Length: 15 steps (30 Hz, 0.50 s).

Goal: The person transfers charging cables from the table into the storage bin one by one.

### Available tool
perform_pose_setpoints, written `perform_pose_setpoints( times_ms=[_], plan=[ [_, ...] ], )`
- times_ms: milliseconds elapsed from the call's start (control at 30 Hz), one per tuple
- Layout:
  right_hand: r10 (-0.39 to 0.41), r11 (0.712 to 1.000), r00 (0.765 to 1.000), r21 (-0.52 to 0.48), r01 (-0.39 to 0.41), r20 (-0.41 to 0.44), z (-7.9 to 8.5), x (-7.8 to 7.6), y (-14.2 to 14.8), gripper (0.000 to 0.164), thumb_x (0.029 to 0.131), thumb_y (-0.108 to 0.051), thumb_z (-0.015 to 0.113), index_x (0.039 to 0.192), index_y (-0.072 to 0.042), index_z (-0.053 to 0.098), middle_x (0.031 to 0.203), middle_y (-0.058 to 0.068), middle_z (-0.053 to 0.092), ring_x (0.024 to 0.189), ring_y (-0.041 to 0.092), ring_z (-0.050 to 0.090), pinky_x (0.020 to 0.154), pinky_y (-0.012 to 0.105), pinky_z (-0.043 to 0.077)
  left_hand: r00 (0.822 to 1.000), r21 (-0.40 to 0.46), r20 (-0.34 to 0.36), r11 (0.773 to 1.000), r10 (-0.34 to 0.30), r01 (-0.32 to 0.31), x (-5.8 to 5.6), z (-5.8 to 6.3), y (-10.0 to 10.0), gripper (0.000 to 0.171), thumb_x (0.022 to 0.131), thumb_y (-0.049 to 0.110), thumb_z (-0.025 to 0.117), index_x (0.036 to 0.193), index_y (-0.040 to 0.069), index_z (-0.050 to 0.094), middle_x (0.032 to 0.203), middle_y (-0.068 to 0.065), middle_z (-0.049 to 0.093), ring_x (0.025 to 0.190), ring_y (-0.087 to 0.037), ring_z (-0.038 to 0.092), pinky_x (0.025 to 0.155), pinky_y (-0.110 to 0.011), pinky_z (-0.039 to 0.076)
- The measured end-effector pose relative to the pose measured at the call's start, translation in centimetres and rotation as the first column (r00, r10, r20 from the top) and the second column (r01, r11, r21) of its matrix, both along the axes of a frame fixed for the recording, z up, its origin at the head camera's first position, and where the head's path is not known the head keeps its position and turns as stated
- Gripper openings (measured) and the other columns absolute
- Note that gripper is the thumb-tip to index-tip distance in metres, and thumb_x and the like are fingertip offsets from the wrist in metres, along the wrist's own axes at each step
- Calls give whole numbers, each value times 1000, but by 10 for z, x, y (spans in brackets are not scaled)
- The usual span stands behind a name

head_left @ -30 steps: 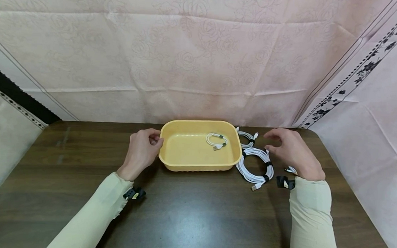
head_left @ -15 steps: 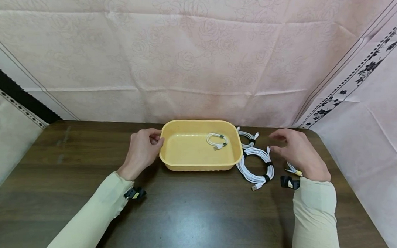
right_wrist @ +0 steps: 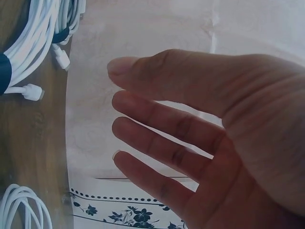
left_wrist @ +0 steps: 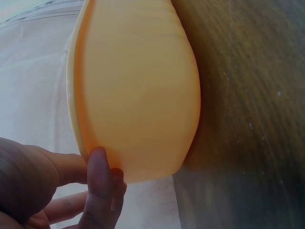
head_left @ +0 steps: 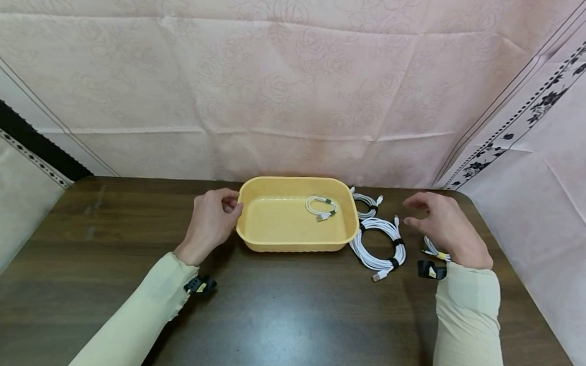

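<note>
Yellow plastic draws both arms in: a shallow yellow rectangular plastic tray (head_left: pixel 295 244) stands at the far edge of a brown wood-grain table (head_left: pixel 267 313), its left rim pinched between thumb and fingers of a person's left hand (head_left: pixel 212 217). Inside, toward the right end, lies a small white cable loop (head_left: pixel 316 212). Just beyond that end rest a large round white cable coil with black ties (head_left: pixel 380 224) and, nearer the table's far edge, a smaller white cable coil (head_left: pixel 365 198). Near the far right corner the right hand (head_left: pixel 445 228) hovers with thumb and fingers apart, holding nothing, its wrist partly hiding a white cable with a yellow tie (head_left: pixel 432 247). The step in hand appears to be steadying the tray beside a poised free hand; lifting any coil would call for lowered fingers gathering all its strands.
</note>
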State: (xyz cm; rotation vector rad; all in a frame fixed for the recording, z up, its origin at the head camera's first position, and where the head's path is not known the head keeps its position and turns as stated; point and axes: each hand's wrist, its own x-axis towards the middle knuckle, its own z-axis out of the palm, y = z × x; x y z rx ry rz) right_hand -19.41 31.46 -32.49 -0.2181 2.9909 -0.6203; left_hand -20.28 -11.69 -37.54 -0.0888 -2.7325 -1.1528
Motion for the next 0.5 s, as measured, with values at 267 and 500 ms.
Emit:
perform_pose_setpoints(
  times_ms=[267, 500],
  plan=[
    [-11, 1000, 1000, 15, 10, 28, -3, -1, 7, 40, 95, -14, 69, 132, 0, 62, 133, 28, 63, 122, 46, 58, 96, 61, 50, 1000, 2, 1, 1000, 0, 0, 0, 0, 0, 24, 97, 13, 67, 116, -1, 73, 97, -15, 73, 86, -25, 68, 76, -39, 59],
    [-13, 1000, 999, 22, 12, 34, -4, -1, 9, 41, 95, -15, 70, 132, 1, 62, 132, 29, 62, 120, 47, 59, 93, 60, 51, 1000, 2, 11, 1000, 2, -2, -1, 0, 0, 25, 97, 13, 67, 117, -1, 72, 99, -16, 73, 86, -25, 68, 77, -39, 59]
  ],
)
